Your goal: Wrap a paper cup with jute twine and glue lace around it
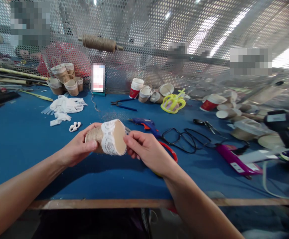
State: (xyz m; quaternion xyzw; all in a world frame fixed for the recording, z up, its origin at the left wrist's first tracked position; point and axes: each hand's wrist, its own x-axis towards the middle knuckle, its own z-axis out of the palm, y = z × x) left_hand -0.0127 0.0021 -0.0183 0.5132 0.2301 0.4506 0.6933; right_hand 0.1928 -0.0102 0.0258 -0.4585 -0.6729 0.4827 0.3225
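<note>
A paper cup (93, 135) wrapped in brown twine lies tilted on its side above the table, its open mouth toward the right. White lace (108, 137) circles the mouth end. My left hand (81, 146) is closed around the twine-covered body, thumb on the near side. The fingers of my right hand (141, 144) are pinched together at the right edge of the rim, touching the lace edge. Behind that hand is a pair of scissors (170, 151) with red and yellow handles, partly hidden. A blue glue gun (145, 124) lies just beyond the cup.
Pliers (126, 104), white lace scraps (66, 105) and a phone (98, 79) lie farther back. Twine-wrapped cups (71, 87) stand at back left. A yellow basket-like frame (173, 103) sits by more cups. Black cord (189, 141) and a purple tool (238, 161) occupy the right.
</note>
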